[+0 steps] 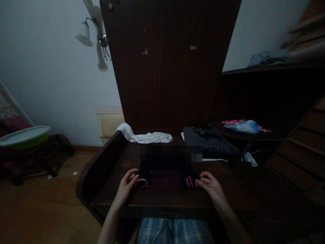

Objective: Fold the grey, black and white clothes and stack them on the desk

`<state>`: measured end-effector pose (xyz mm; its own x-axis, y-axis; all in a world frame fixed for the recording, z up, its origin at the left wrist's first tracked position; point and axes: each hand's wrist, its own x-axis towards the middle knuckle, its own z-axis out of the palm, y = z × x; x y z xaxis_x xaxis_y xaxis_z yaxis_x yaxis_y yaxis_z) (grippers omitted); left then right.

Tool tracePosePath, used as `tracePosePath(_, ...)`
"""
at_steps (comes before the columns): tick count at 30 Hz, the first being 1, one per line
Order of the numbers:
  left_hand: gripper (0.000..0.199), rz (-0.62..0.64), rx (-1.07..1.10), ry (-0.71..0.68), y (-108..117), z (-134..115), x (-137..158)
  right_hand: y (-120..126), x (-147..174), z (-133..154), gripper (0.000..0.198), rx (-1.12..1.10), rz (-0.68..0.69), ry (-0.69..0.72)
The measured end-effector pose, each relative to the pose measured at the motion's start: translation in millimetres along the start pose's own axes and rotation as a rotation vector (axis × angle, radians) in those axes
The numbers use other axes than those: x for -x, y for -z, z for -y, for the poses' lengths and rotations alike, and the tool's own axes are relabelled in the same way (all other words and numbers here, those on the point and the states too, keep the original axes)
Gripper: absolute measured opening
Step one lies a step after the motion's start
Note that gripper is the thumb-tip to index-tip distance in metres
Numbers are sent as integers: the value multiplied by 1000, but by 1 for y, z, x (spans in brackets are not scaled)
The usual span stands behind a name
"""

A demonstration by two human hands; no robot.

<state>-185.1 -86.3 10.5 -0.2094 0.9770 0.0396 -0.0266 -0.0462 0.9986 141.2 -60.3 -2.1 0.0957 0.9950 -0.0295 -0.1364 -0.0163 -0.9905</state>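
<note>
A black garment with pink lettering (145, 177) lies on the dark wooden desk (157, 200) in front of me. Its middle is blurred out by blocks, so I cannot make out what kind of garment it is. My left hand (127, 181) pinches its left edge between thumb and fingers, beside a pink letter. On the opposite side, the fingers of my right hand (209, 183) close on the right edge, near more pink letters. Both hands rest low, close to the desk top.
Crumpled white cloth (152, 137) lies along the desk's back left. A folded dark grey shirt (203, 139) is at the back right, near a shelf with a plastic bag (241, 126). A green basin (30, 137) stands on a stool at left. A tall dark panel (167, 84) rises behind.
</note>
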Motion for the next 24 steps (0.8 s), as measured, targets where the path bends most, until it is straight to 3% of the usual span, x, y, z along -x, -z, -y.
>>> tracePosePath(9, 38, -78, -59, -29, 0, -1, 2, -3, -2, 4, 45, 60, -53, 53)
tracePosePath(17, 41, -50, -109, 25, 5, -14, 21, 16, 13, 26, 48, 176, 324, -110)
tracePosePath(24, 52, -24, -51, 89, -3, -14, 2, 0, -16, 29, 50, 199, 261, -94)
